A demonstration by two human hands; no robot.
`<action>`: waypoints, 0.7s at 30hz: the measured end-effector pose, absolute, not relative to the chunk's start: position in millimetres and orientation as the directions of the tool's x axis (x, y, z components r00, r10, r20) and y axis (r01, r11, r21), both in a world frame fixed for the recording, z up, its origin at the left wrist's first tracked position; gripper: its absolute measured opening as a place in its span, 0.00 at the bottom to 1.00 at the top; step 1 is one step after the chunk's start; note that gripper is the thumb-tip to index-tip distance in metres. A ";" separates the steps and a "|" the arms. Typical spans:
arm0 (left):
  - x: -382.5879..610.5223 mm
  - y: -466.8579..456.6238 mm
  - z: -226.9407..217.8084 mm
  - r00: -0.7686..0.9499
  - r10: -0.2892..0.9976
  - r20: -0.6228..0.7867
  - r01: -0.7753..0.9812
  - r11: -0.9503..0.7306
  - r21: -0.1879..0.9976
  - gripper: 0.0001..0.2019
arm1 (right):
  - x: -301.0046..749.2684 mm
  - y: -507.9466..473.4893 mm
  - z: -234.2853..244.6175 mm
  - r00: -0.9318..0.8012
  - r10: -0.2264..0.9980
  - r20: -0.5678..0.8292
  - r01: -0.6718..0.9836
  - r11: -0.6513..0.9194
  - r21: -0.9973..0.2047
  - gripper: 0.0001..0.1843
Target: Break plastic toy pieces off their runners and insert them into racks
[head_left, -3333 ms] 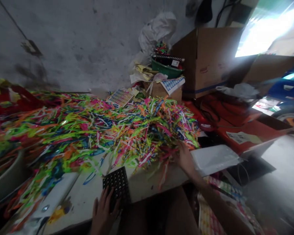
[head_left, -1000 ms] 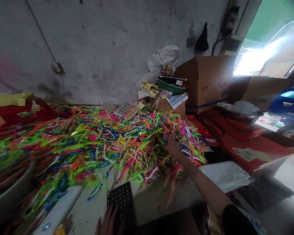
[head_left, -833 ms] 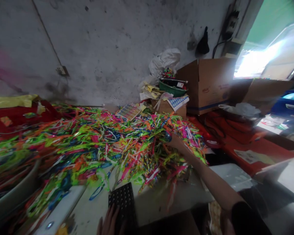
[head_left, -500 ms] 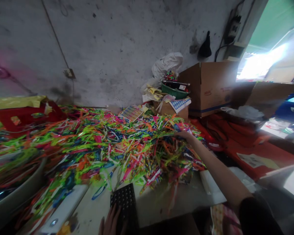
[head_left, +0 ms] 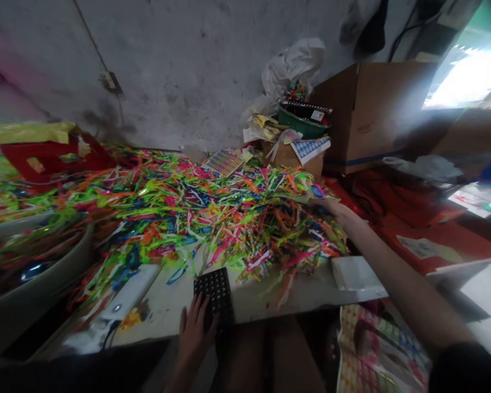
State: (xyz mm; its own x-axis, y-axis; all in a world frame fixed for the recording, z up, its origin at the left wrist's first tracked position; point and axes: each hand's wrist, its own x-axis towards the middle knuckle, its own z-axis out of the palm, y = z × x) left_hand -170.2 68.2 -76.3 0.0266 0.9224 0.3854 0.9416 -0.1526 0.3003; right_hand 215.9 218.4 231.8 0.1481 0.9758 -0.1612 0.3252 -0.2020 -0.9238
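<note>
A wide heap of thin, bright plastic strips (head_left: 229,213) in green, pink, orange, blue and white covers the table. My left hand (head_left: 195,321) lies at the table's front edge with its fingers stretched over the near left part of a black tray (head_left: 215,289) with rows of small pockets. My right hand (head_left: 330,207) reaches far out to the right side of the heap and touches the strips there. Its fingers are dim and partly hidden, so what they hold cannot be made out.
A white device (head_left: 133,292) lies left of the tray, near a pale tub (head_left: 82,254) of strips. A red box (head_left: 57,155) stands back left. Behind the heap are a green basket (head_left: 300,124) and a cardboard carton (head_left: 380,109). A white block (head_left: 358,273) lies under my right forearm.
The view has tilted down, so the table sits higher in the picture. More of my left hand shows, still at the black tray. My right hand remains at the heap's right side.
</note>
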 end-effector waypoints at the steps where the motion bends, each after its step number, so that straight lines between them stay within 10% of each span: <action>1: -169.6 67.8 -75.1 0.033 0.922 0.385 0.940 -0.159 0.301 0.23 | 215.9 211.8 233.3 0.135 0.975 -0.177 0.306 -0.211 -0.928 0.09; 11: -150.0 69.8 -36.7 -0.055 0.913 0.404 0.875 -0.151 0.460 0.22 | 212.0 148.6 214.5 0.150 0.975 -0.163 0.149 -0.186 -0.971 0.11; 16: -78.7 56.6 26.8 0.157 0.980 0.119 0.114 -0.138 0.984 0.31 | 154.6 96.3 153.0 0.150 0.988 -0.039 0.218 -0.072 -0.973 0.29; 21: -32.4 35.7 54.6 0.359 0.933 0.011 -0.384 0.137 0.913 0.31 | 82.1 27.5 87.1 0.139 0.990 0.016 0.198 -0.012 -0.980 0.35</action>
State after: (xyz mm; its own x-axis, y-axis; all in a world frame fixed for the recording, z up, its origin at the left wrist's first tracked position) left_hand -32.4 35.7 54.6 0.3586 0.9334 0.0111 -0.3844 0.1368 0.9130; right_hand 82.1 27.5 87.1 0.1391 0.9902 0.0163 0.1976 -0.0116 -0.9802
